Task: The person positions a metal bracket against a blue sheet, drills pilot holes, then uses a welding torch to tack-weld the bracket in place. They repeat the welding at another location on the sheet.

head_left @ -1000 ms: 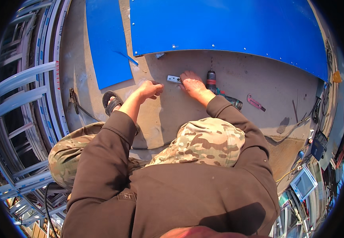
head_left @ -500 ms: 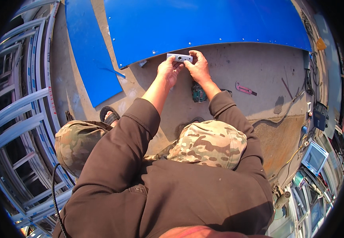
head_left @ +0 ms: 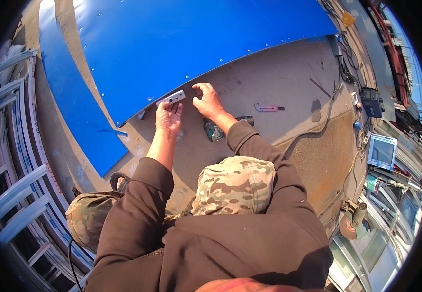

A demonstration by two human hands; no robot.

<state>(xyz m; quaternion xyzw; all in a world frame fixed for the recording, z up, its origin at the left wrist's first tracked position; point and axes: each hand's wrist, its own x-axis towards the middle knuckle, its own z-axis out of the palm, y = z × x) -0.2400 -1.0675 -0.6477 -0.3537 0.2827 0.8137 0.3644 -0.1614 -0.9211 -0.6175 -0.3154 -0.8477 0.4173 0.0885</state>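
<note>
Since the earlier frame, the metal bracket [head_left: 171, 98] had been brought against the near edge of the blue panel [head_left: 191, 44]. It was pinched by the left hand [head_left: 168, 118]; to its right, the right hand [head_left: 208, 100] was rested with fingers curled, holding nothing. A green drill [head_left: 214, 130] was lain near them.

Bare floor [head_left: 279, 78] right of right hand [head_left: 208, 101] is free out to the pink tool [head_left: 268, 107]. Drill [head_left: 215, 130] lies just below the hands. Blue panel [head_left: 172, 44] edge blocks ahead; bracket [head_left: 171, 98] sits on it.
</note>
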